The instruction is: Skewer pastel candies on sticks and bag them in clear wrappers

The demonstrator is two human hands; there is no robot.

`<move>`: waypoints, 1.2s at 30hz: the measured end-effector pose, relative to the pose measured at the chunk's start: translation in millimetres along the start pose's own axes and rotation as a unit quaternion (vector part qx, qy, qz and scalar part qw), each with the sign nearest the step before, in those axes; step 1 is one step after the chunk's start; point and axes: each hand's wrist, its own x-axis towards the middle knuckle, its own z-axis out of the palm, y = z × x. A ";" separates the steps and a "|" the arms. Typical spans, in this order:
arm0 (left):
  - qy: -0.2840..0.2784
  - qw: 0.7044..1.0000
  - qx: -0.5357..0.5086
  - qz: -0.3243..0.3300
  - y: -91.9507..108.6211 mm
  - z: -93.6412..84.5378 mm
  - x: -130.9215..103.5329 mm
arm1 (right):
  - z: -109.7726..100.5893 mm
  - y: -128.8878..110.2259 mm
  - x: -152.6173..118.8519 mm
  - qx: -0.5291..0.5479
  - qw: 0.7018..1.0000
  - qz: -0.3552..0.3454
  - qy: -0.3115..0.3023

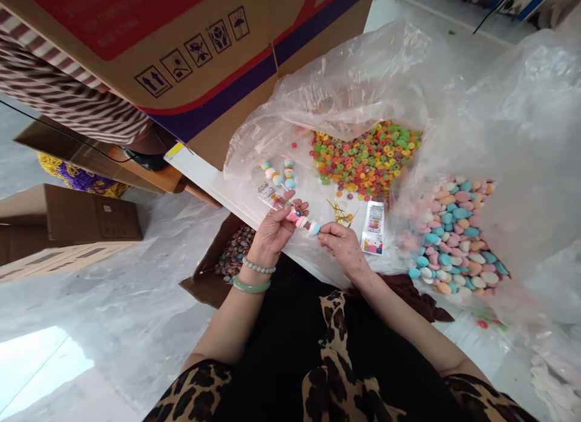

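Observation:
Between my hands is a short string of pastel candies (301, 221), pink, white and blue. My left hand (278, 228) is closed around its left end, palm partly up. The fingertips of my right hand (339, 243) pinch the blue candy at the other end. Just beyond lie two more candy strings (278, 176) and a small printed packet (269, 192). Gold twist ties (340, 213) rest beyond my right hand, and a white printed card or packet (373, 228) lies to its right.
Loose ring candies (367, 158) in orange, green and yellow lie in clear plastic (354, 77). Pastel oval candies (458, 234) fill another bag on the right. A large carton (218, 52) stands behind; an open box of wrapped pieces (233, 255) sits below left. A striped sleeve (63, 83) shows upper left.

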 end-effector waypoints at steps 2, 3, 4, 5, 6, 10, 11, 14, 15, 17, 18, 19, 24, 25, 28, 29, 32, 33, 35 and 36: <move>-0.012 1.000 -0.029 0.003 -1.6 2.5 -1.1 | 1.9 -2.0 2.9 0.079 0.993 0.090 -0.012; -0.020 0.999 -0.030 0.005 -2.5 3.7 -2.3 | 1.7 -2.8 4.3 0.107 0.987 0.121 -0.011; -0.027 0.999 -0.025 0.008 -3.1 4.7 -3.7 | 0.6 -3.4 5.7 0.127 0.982 0.142 -0.009; -0.032 0.999 -0.017 0.013 -3.5 5.5 -5.3 | -1.3 -3.9 6.9 0.142 0.977 0.156 -0.010; -0.036 0.999 -0.009 0.016 -3.7 6.0 -6.8 | -3.6 -4.5 8.1 0.153 0.974 0.167 -0.015; -0.043 0.998 0.030 0.026 -5.1 7.7 -10.7 | -11.8 -7.5 10.9 0.195 0.956 0.212 -0.062; -0.044 0.998 0.045 0.032 -6.4 8.7 -11.2 | -12.0 -8.2 10.9 0.207 0.949 0.225 -0.080; -0.036 0.993 0.093 0.057 -12.0 14.2 -12.3 | -6.8 -8.3 8.8 0.217 0.938 0.245 -0.114; -0.030 0.992 0.104 0.063 -14.1 16.4 -12.5 | -3.9 -7.3 7.4 0.201 0.946 0.232 -0.107; -0.022 0.992 0.103 0.063 -17.6 19.9 -12.8 | 1.5 -3.5 4.2 0.113 0.980 0.152 -0.056; -0.022 0.994 0.090 0.059 -18.9 20.8 -12.8 | 3.3 -0.8 2.5 0.039 0.996 0.082 -0.016; -0.024 0.996 0.073 0.052 -19.9 21.0 -12.8 | 4.2 2.3 1.0 -0.052 0.998 -0.002 0.025; -0.021 1.000 0.023 0.004 -20.9 14.8 -12.7 | -0.6 18.9 -4.1 -0.465 0.824 -0.304 0.114; -0.020 0.999 0.032 0.004 -21.0 13.5 -12.9 | -1.6 21.3 -4.6 -0.504 0.791 -0.326 0.116; -0.016 0.997 0.069 0.016 -22.9 12.9 -14.4 | 0.3 24.6 -4.9 -0.517 0.774 -0.352 0.099; -0.016 0.997 0.077 0.017 -24.2 13.9 -15.1 | 2.4 24.2 -4.4 -0.487 0.799 -0.341 0.090; -0.024 0.996 0.083 0.014 -29.1 18.1 -16.8 | 9.6 20.0 -0.7 -0.303 0.921 -0.235 0.071; -0.027 0.996 0.082 0.012 -30.3 19.0 -16.9 | 11.1 18.0 1.1 -0.222 0.956 -0.178 0.065; -0.029 0.996 0.078 -0.007 -30.7 18.9 -15.9 | 11.3 13.9 4.2 -0.075 0.994 -0.067 0.050; -0.025 0.996 0.078 -0.022 -29.6 18.1 -14.8 | 10.1 12.0 5.1 -0.024 0.998 -0.028 0.044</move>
